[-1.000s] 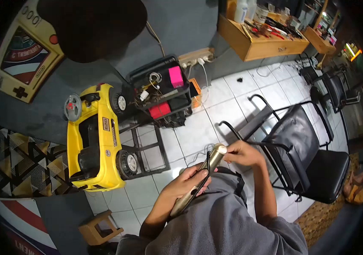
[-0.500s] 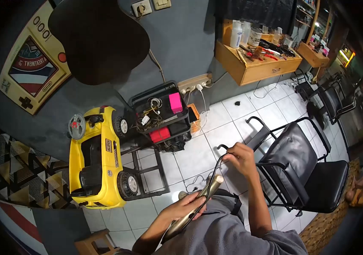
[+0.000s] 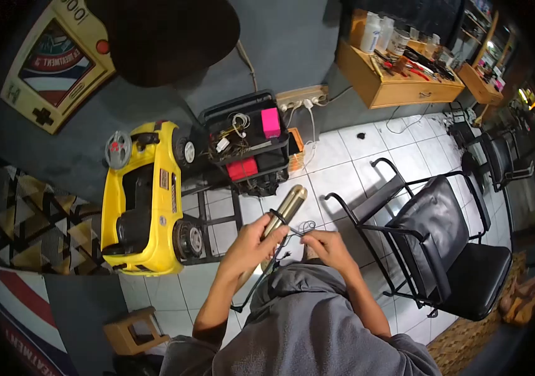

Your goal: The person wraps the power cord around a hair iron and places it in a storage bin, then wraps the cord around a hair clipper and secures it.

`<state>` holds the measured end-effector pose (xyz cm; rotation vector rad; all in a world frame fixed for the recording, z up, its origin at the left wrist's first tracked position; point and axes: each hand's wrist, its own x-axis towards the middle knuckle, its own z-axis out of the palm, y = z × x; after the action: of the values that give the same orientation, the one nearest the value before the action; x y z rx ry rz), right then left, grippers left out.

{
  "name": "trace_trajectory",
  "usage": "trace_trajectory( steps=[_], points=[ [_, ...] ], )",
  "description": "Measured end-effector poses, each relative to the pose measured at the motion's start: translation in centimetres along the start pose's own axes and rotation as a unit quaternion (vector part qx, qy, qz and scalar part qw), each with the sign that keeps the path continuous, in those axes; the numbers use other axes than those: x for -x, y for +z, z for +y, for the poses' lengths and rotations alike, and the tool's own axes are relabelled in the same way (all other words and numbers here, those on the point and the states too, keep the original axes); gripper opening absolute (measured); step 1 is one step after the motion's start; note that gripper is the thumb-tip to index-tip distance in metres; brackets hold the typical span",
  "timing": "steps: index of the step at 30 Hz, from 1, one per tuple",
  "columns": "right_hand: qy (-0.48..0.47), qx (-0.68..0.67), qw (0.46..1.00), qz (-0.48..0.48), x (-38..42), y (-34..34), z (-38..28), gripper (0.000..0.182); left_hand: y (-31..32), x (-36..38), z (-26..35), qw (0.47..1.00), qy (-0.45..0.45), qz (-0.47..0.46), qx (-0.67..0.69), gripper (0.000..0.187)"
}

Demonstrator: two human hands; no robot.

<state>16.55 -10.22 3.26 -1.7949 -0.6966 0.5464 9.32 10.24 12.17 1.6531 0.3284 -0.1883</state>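
Here, in the head view, one yellow toy car (image 3: 158,225) stands left of centre, one black rack (image 3: 248,151) above centre, one large black chair (image 3: 430,210) at right. One slim, round-ended gold tool (image 3: 291,204) tilts at frame centre, the left hand (image 3: 252,245) covering its middle, fingers clamped on it; the right hand (image 3: 331,249) pinches one dark cord (image 3: 278,216) crossing it.

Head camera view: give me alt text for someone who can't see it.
A person's left hand holds a gold hair straightener while the right hand pinches the dark cord crossing it. At left is a yellow ride-on toy car; at right, a black armchair.
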Motion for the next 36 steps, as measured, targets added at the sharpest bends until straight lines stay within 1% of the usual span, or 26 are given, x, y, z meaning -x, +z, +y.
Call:
trace_trajectory(
  steps=[1,3,5,7,9,10,11,13,14,15,17,18,19,21,22,23,25,27,28,29,30,31,32,34,35,36],
  points=[
    [-0.001,0.002,0.999,0.034,0.2,-0.5,-0.2,0.022,-0.4,-0.2,-0.2,1.000,-0.011,0.007,0.003,0.027],
    [-0.015,0.017,0.999,0.032,0.6,-1.7,-0.7,0.020,-0.9,-0.4,-1.3,1.000,-0.020,-0.007,-0.008,0.028],
    [-0.026,0.048,0.997,0.058,1.1,-2.4,-0.9,0.021,-0.8,-0.3,-2.5,1.000,-0.022,-0.011,-0.002,0.029],
    [0.002,0.057,0.996,0.073,1.3,-3.2,-1.2,0.021,-0.3,-0.2,-3.0,1.000,-0.022,-0.020,0.004,0.029],
    [0.024,0.089,0.991,0.093,1.3,-3.7,-1.1,0.022,-0.1,-0.1,-3.1,0.999,-0.030,0.010,0.044,0.030],
    [0.028,0.075,0.995,0.053,1.5,-3.9,-1.4,0.023,0.1,-0.2,-3.3,0.998,-0.030,0.018,0.051,0.030],
    [0.029,0.074,0.996,0.049,1.7,-3.9,-1.9,0.023,0.3,-0.3,-3.3,0.998,-0.033,0.021,0.053,0.030],
    [-0.011,0.078,0.997,-0.015,2.3,-4.0,-3.2,0.021,0.5,-0.6,-3.1,0.997,-0.016,0.063,0.032,0.030],
    [0.013,0.127,0.990,-0.065,2.4,-4.6,-4.3,0.021,0.4,-0.7,-3.1,0.997,-0.015,0.075,-0.018,0.031],
    [0.013,0.128,0.989,-0.067,2.4,-5.0,-5.0,0.021,0.5,-0.7,-3.2,0.997,-0.016,0.076,-0.017,0.031],
    [-0.070,0.076,0.993,-0.063,2.7,-5.8,-6.2,0.023,0.9,-1.0,-3.7,0.983,0.002,0.108,-0.146,0.033],
    [-0.058,0.092,0.991,-0.081,2.7,-6.3,-7.5,0.022,1.2,-1.0,-4.3,0.977,0.032,0.099,-0.184,0.034],
    [-0.054,0.094,0.991,-0.075,2.5,-6.6,-8.2,0.022,1.7,-1.1,-4.8,0.977,0.024,0.071,-0.199,0.034],
    [-0.147,0.115,0.978,-0.089,1.8,-6.9,-9.3,0.020,3.2,-0.6,-5.1,0.984,0.006,0.017,-0.176,0.033],
    [-0.156,0.126,0.974,-0.106,1.1,-7.2,-10.0,0.018,3.7,-0.3,-5.6,0.987,0.028,-0.042,-0.154,0.036],
    [-0.168,0.133,0.971,-0.101,0.2,-7.1,-9.8,0.018,4.2,0.1,-5.4,0.970,0.085,-0.058,-0.218,0.041],
    [-0.154,0.178,0.966,-0.103,-1.5,-7.2,-9.9,0.018,4.7,0.1,-3.6,0.923,0.014,-0.226,-0.312,0.045],
    [-0.161,0.137,0.970,-0.118,-3.3,-6.9,-8.4,0.019,5.3,0.6,-2.8,0.915,0.009,-0.254,-0.315,0.043],
    [-0.142,0.106,0.977,-0.122,-3.7,-6.6,-7.6,0.019,5.4,1.0,-1.9,0.930,0.046,-0.230,-0.285,0.041],
    [-0.144,0.108,0.976,-0.124,-3.9,-6.2,-6.3,0.019,5.4,1.2,-1.2,0.942,0.082,-0.202,-0.254,0.040],
    [-0.125,0.072,0.984,-0.100,-3.9,-5.7,-4.6,0.019,5.3,1.5,-0.9,0.947,0.110,-0.157,-0.257,0.037],
    [-0.109,0.036,0.990,-0.078,-3.9,-5.3,-3.3,0.018,4.9,1.5,-0.6,0.948,0.111,-0.149,-0.258,0.037],
    [-0.042,-0.006,0.997,-0.065,-3.4,-4.9,-2.4,0.018,4.3,1.5,-0.3,0.953,0.136,-0.107,-0.251,0.038],
    [0.003,-0.102,0.994,-0.031,-2.3,-3.5,-0.6,0.015,3.4,1.7,-0.5,0.951,0.193,-0.016,-0.240,0.042],
    [0.036,-0.139,0.990,-0.016,-1.6,-2.9,-0.1,0.015,3.0,1.9,0.2,0.958,0.159,0.007,-0.238,0.046],
    [0.035,-0.140,0.989,-0.025,-1.2,-2.3,0.8,0.015,2.6,1.8,0.2,0.959,0.148,0.003,-0.241,0.045]
  ],
)
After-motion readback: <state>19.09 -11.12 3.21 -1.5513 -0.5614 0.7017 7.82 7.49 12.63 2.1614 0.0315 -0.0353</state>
